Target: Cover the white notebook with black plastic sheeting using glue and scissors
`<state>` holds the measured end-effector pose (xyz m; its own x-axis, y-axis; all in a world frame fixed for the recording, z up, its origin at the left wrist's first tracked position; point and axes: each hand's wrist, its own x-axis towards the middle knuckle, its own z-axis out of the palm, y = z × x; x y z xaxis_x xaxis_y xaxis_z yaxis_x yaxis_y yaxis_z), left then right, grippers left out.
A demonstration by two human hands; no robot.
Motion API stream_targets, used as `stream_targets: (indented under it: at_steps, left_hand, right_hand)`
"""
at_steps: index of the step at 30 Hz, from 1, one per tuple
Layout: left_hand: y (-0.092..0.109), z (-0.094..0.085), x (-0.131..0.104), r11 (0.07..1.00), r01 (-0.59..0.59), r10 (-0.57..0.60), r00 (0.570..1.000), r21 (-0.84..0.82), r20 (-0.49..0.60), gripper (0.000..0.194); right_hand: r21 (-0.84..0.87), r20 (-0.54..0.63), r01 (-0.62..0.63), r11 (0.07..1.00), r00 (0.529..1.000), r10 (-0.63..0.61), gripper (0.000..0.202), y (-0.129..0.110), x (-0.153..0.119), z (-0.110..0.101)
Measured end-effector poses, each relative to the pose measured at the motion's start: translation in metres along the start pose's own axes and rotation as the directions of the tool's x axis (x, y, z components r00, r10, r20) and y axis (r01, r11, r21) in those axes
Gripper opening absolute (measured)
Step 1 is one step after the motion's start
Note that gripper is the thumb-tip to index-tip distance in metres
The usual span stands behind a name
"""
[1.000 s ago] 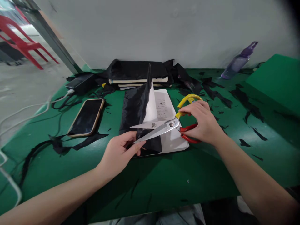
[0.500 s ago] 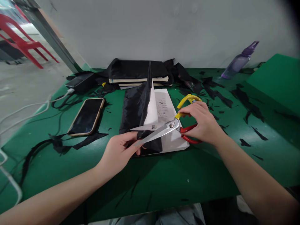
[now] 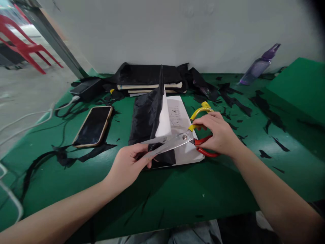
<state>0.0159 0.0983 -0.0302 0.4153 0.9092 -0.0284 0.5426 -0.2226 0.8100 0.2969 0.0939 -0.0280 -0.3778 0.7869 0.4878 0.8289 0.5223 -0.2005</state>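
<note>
Curled grip; right hand [image 3: 216, 131] around scissors [image 3: 185, 137]

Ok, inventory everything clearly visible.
Scissors: 1, silver, yellow, red, right hand
Book: 1, black, white, centre
Covered stack: 1, black, cream, behind book
Phone: 1, black, tan, left
Scraps: many, black, across table
Box: 1, black, far left
Cable: 1 or more, white, left
Bottle: 1, purple, far right
Panel: 1, green, right
Chair: 1, red, upper left
Post: 1, grey, upper left
Table: 1, green, foreground
Wall: 1, grey, behind
Lap: 1, blue-grey, bottom
Left hand: 1, bare, on book's cover
Right hand: 1, bare, on scissors
</note>
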Motion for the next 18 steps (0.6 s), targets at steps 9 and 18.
stream_targets:
  at_steps: [9,18]
  left_hand:
    - [0.0008,-0.0011,-0.0014,0.999,0.011,-0.01,1.0,0.032,-0.013,0.032]
    - [0.0011,0.0001,-0.0004,1.0,0.008,-0.008,1.0,0.014,-0.013,0.03]
  right_hand:
    - [-0.024,-0.002,-0.06,0.998,0.998,0.06,0.032,0.0025,-0.0036,0.0004]
    - [-0.034,-0.042,-0.101,0.994,0.994,0.1,0.027,0.0046,-0.0051,0.0034]
